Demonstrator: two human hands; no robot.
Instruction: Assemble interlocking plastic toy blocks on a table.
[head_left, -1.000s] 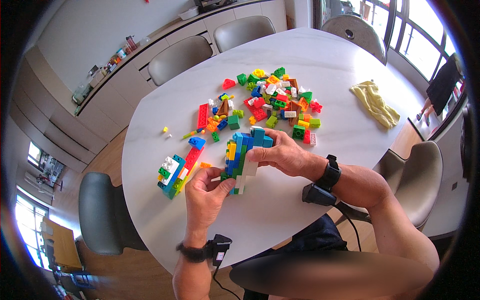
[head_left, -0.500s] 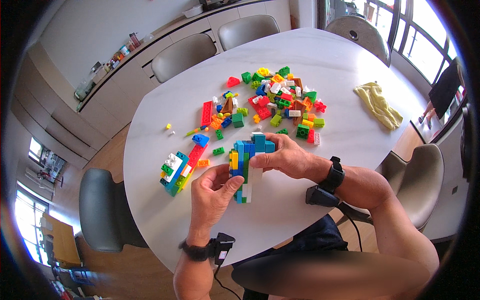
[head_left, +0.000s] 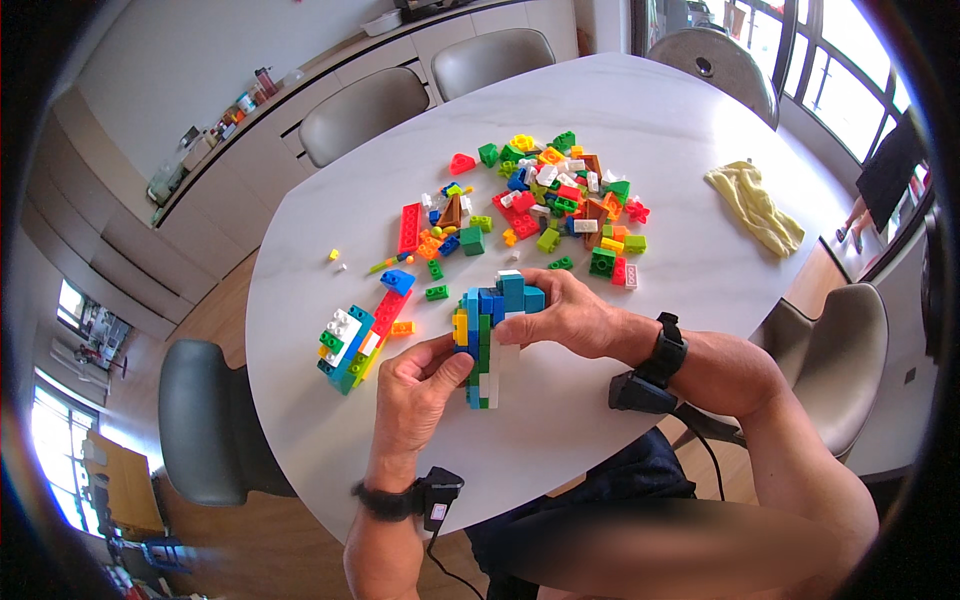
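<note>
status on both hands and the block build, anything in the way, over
Left hand and right hand both gripping block build. Second build on table, left of it. Loose blocks scattered beyond; no obstruction seen.

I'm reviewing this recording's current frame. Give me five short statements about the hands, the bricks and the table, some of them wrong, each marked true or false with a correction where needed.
1. The left hand and right hand both hold the same brick build. True.
2. The yellow cloth lies to the left of the loose brick pile. False: the yellow cloth lies to its right.
3. A second brick build rests on the table, left of the held one. True.
4. Only the right wrist wears a black band. False: the left wrist wears one too.
5. The long red brick is in the right hand. False: it lies on the table.
</note>
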